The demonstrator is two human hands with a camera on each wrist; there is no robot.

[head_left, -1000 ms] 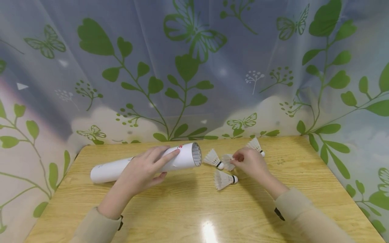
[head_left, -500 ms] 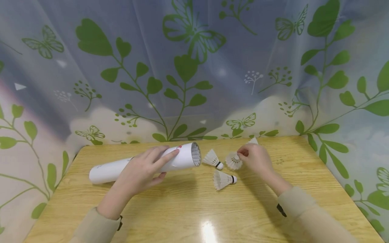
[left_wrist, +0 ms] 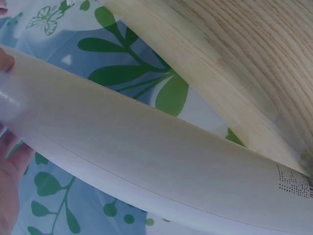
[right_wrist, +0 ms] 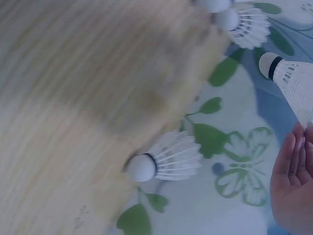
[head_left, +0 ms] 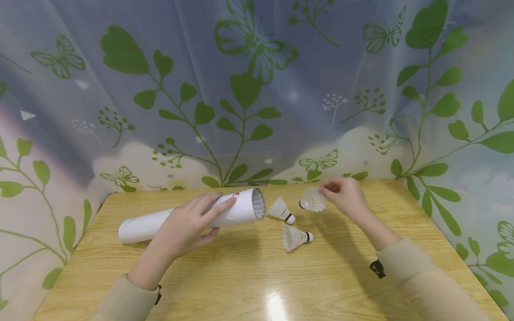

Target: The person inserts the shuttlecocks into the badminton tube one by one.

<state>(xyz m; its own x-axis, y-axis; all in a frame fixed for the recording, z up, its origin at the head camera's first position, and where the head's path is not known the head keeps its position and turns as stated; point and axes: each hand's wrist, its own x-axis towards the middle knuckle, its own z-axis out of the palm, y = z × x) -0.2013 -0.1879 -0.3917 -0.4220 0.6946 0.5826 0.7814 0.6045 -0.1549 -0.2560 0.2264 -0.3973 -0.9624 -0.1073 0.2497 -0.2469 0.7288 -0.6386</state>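
Note:
My left hand [head_left: 188,223] grips a long white shuttlecock tube [head_left: 144,226], thumb on the near side and fingers over the top. The tube's open end points right and shows ridged, feather-like edges inside; in the left wrist view its plain wall [left_wrist: 146,142] fills the middle. My right hand [head_left: 347,198] pinches a white feather shuttlecock [head_left: 315,200] by the skirt's edge, its cork with a dark band facing left toward the tube. Between the hands lie two more shuttlecocks, one nearer the back [head_left: 282,210] and one nearer the front [head_left: 295,237].
In the right wrist view another shuttlecock [right_wrist: 171,159] lies close to the edge of the wooden table [right_wrist: 73,98]; my right hand hides it in the head view. A curtain [head_left: 257,133] printed with leaves and butterflies hangs right behind the table.
My right hand has lifted the shuttlecock, drawn it back and to the right, and turned it so the cork faces left. The left hand and tube stay in place.

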